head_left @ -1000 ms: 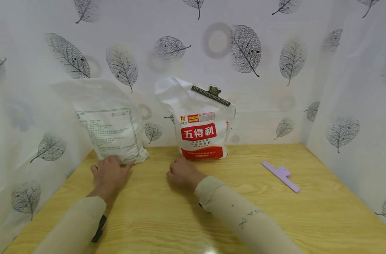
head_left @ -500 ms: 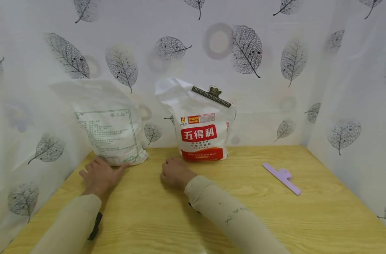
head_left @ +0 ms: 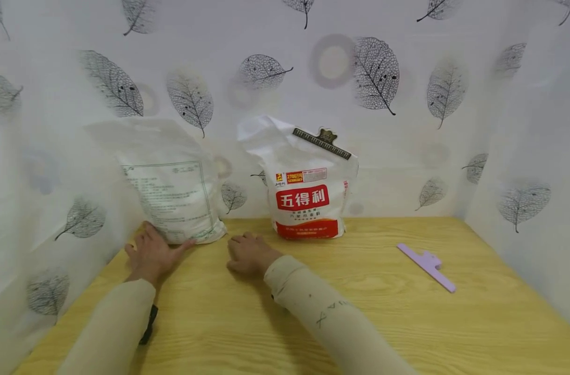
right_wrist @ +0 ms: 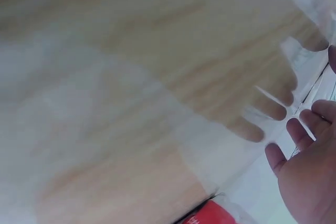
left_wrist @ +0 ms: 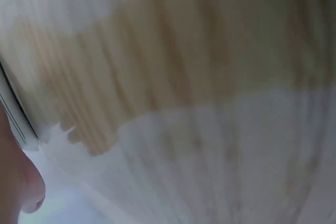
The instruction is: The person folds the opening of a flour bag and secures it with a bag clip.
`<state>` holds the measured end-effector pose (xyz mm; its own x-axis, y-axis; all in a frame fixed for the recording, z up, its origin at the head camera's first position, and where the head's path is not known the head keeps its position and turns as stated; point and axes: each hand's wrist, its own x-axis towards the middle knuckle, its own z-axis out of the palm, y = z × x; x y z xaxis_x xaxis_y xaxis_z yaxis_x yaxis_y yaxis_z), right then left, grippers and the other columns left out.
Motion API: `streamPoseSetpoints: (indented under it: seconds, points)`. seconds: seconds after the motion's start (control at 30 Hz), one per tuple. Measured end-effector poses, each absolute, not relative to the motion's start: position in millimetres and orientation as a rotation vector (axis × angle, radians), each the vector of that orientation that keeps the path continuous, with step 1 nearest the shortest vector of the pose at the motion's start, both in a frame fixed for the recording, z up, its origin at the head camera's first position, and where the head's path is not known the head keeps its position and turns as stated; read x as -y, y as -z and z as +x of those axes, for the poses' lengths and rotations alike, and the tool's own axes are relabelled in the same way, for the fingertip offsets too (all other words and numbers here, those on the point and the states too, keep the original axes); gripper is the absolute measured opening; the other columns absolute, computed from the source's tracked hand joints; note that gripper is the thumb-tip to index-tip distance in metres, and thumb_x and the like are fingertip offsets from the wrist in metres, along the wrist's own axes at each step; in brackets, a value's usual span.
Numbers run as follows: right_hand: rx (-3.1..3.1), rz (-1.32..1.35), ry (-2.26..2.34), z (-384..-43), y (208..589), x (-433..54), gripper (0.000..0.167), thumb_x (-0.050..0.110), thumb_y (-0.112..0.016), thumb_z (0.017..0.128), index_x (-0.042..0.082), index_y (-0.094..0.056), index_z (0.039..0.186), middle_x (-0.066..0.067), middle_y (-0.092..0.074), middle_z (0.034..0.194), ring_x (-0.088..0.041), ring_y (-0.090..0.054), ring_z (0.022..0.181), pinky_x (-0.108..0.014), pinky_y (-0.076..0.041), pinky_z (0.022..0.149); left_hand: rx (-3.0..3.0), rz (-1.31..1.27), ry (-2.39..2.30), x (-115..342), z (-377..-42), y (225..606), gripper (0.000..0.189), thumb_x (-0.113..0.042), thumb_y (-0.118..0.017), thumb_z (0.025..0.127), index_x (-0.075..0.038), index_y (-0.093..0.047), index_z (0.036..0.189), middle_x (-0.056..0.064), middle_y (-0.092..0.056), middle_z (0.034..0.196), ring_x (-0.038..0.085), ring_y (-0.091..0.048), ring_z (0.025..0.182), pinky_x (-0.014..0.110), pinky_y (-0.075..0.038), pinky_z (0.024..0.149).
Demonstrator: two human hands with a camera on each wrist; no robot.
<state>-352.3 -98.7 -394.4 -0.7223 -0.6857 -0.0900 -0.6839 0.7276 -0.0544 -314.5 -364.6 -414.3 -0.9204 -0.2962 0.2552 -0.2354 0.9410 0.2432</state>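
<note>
Back left of the wood-grain table (head_left: 210, 323): we see a green-printed bag (head_left: 172, 195), white, standing with its upper part slanting to the left. Left hand (head_left: 152, 254) at the bag's lower left corner, fingers spread wide, thumb stretched out along the front of its bottom edge. Whether the fingertips press on the bag we cannot tell; the left wrist view gives us mostly glossy tabletop and a bit of finger.

Right hand (head_left: 252, 254) low over the table, near the same bag's right bottom corner and in front of the gap between the two bags. In the right wrist view we note its fingers slightly bent, a little apart, gripping nothing, mirrored in the shiny surface. Contact with the bag unclear to us.

Just right of that gap we record a red-labelled bag (head_left: 303, 182), upright, a dark clip (head_left: 322, 143) clamped slantwise on its top right edge. A lilac clip (head_left: 426, 266) lies on the table farther right, well apart from both hands. Behind everything, a leaf-patterned backdrop (head_left: 285, 41)
</note>
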Motion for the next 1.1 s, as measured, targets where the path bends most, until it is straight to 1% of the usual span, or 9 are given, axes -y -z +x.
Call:
streamPoseSetpoints:
  seconds: [0.07, 0.27, 0.47, 0.67, 0.83, 1.0, 1.1]
  points:
    - [-2.818, -1.125, 0.029, -356, 395, 99, 0.066, 0.053, -0.05, 0.099, 0.019, -0.036, 0.154, 0.003, -0.035, 0.161, -0.022, -0.032, 0.147, -0.051, -0.028, 0.118, 2.827, 0.407, 0.339, 364, -317, 414, 0.143, -0.093, -0.043, 0.074, 0.019, 0.007, 0.148, 0.052, -0.023, 0.142, 0.062, -0.028, 0.127, 0.074, -0.02, 0.096]
    - [-2.805, -1.1, 0.088, -365, 393, 99, 0.077, 0.053, -0.051, 0.099, 0.016, -0.022, 0.16, -0.001, -0.023, 0.166, -0.026, -0.023, 0.152, -0.052, -0.023, 0.12, 2.859, 0.444, 0.432, 360, -323, 411, 0.143, -0.093, -0.047, 0.072, 0.014, 0.006, 0.15, 0.05, -0.024, 0.143, 0.061, -0.029, 0.128, 0.075, -0.02, 0.098]
    - [-2.801, -1.077, 0.095, -371, 392, 99, 0.081, 0.054, -0.05, 0.099, 0.015, -0.016, 0.161, -0.001, -0.017, 0.168, -0.027, -0.019, 0.153, -0.052, -0.02, 0.121, 2.845, 0.45, 0.532, 363, -331, 410, 0.146, -0.091, -0.057, 0.068, 0.01, 0.008, 0.151, 0.048, -0.025, 0.144, 0.059, -0.03, 0.129, 0.072, -0.021, 0.099]
    - [-2.815, -1.067, 0.07, -370, 394, 105, 0.078, 0.054, -0.048, 0.1, 0.019, -0.015, 0.161, 0.004, -0.019, 0.167, -0.023, -0.019, 0.153, -0.049, -0.021, 0.122, 2.838, 0.473, 0.675, 371, -333, 408, 0.154, -0.087, -0.068, 0.061, 0.007, 0.014, 0.151, 0.045, -0.024, 0.147, 0.06, -0.027, 0.131, 0.07, -0.02, 0.099]
    - [-2.817, -1.131, 0.071, -369, 396, 115, 0.078, 0.054, -0.048, 0.1, 0.019, -0.014, 0.161, 0.006, -0.022, 0.166, -0.022, -0.022, 0.152, -0.048, -0.024, 0.121, 2.834, 0.513, 0.766, 383, -334, 411, 0.154, -0.081, -0.075, 0.06, 0.004, 0.015, 0.151, 0.043, -0.022, 0.148, 0.06, -0.023, 0.132, 0.071, -0.02, 0.097]
    - [-2.824, -1.127, 0.104, -373, 397, 120, 0.081, 0.057, -0.049, 0.098, 0.019, -0.014, 0.161, 0.005, -0.027, 0.164, -0.022, -0.023, 0.151, -0.049, -0.024, 0.121, 2.836, 0.543, 0.827, 388, -337, 410, 0.152, -0.08, -0.077, 0.058, 0.001, 0.008, 0.154, 0.036, -0.02, 0.152, 0.059, -0.021, 0.135, 0.072, -0.02, 0.099]
    - [-2.817, -1.107, 0.152, -375, 396, 120, 0.086, 0.062, -0.049, 0.096, 0.02, -0.013, 0.161, 0.002, -0.031, 0.163, -0.023, -0.021, 0.152, -0.049, -0.021, 0.121, 2.878, 0.569, 0.854, 388, -337, 408, 0.154, -0.082, -0.077, 0.057, -0.001, 0.01, 0.154, 0.036, -0.015, 0.155, 0.059, -0.018, 0.136, 0.074, -0.016, 0.102]
